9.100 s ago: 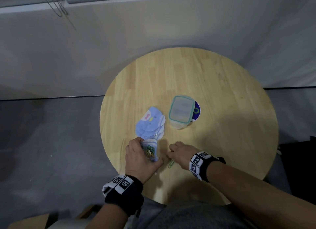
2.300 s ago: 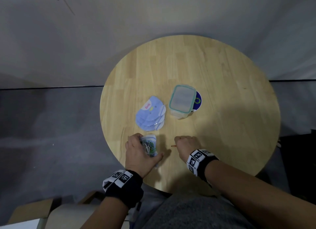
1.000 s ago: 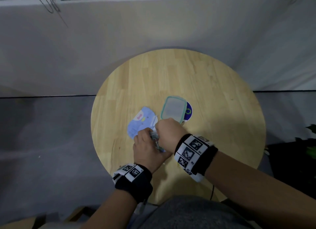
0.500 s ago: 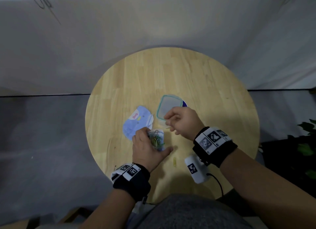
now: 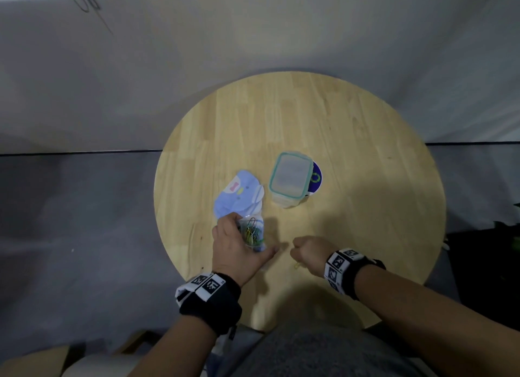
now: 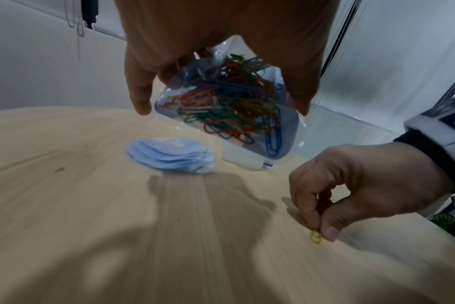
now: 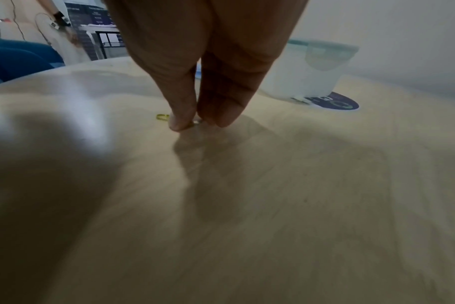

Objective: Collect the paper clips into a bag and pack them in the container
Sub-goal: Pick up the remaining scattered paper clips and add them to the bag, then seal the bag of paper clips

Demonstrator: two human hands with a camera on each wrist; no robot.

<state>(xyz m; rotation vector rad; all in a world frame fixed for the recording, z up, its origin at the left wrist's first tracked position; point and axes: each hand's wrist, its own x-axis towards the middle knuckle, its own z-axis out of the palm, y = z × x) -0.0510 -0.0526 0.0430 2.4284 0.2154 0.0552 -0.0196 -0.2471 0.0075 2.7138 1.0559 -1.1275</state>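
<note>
My left hand (image 5: pixel 239 247) grips a small clear bag (image 5: pixel 251 230) holding several coloured paper clips (image 6: pixel 231 107), just above the round wooden table (image 5: pixel 351 140). To its right, my right hand (image 5: pixel 305 251) reaches down to the tabletop and pinches a yellow paper clip (image 6: pixel 315 239) between thumb and fingertips (image 7: pixel 179 123). The yellow paper clip (image 7: pixel 162 117) lies flat on the wood. A lidded clear container (image 5: pixel 289 178) with a teal rim stands farther back, its lid on.
A stack of light blue printed bags (image 5: pixel 237 192) lies left of the container. A dark round sticker (image 5: pixel 315 181) shows under the container's right side. The table's near edge runs close to my wrists.
My right hand has come back from near the container down to the table's front, where it now pinches the yellow clip. The left hand keeps holding the bag.
</note>
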